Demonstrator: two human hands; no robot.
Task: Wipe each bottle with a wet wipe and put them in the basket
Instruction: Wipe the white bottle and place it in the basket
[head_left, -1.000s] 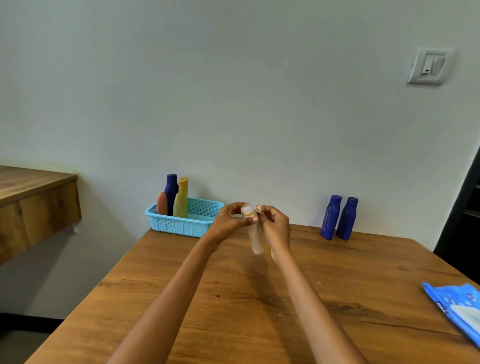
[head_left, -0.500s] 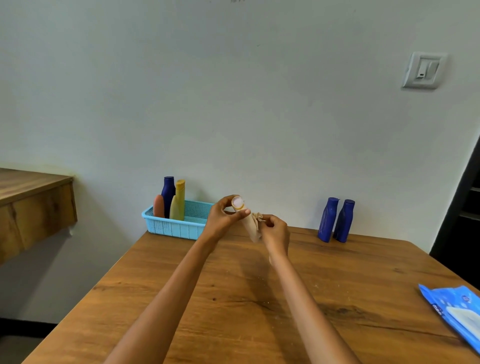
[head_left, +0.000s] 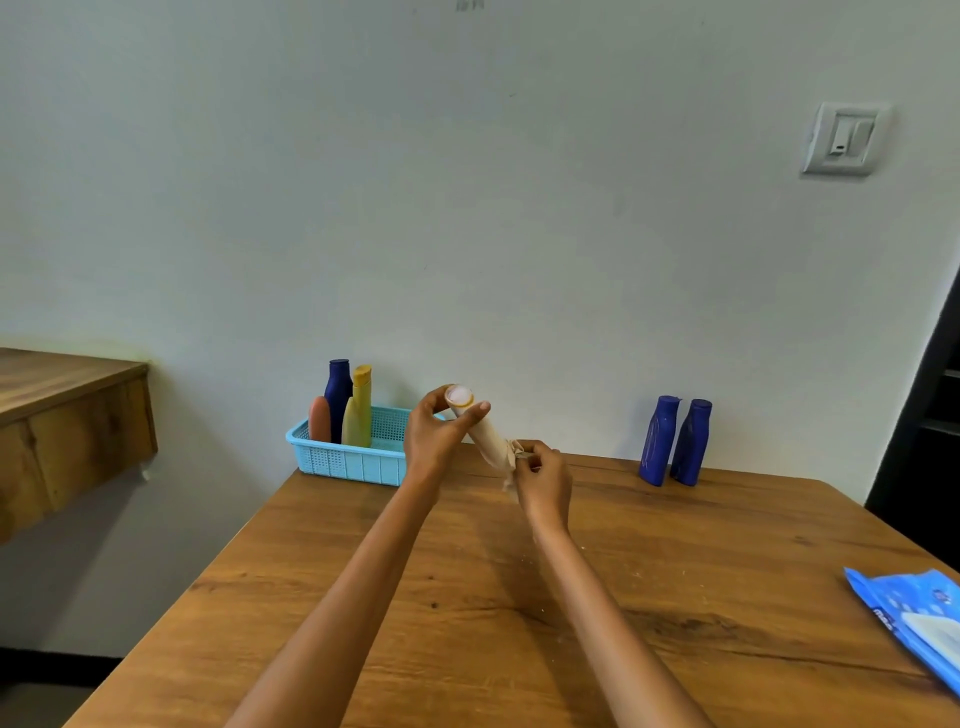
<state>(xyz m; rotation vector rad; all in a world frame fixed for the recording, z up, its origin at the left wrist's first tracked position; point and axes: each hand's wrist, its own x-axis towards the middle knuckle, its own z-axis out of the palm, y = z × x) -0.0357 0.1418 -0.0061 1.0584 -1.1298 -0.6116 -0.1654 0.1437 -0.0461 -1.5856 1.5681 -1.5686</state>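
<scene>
The left hand (head_left: 434, 434) grips the cap end of a slim cream plastic bottle with a pale round cap (head_left: 480, 426), thumb and fingers curled round it, prob. to steady it while the right hand (head_left: 543, 475) pinches a crumpled off-white wet wipe (head_left: 511, 460) round the lower end. The bottle hangs in mid-air over the brown wooden table (head_left: 519, 613), near the light-blue plastic mesh basket (head_left: 353, 460) (three bottles already stand in it). Its long axis tilts: cap up-left twd the camera, base down-right into the wipe.
</scene>
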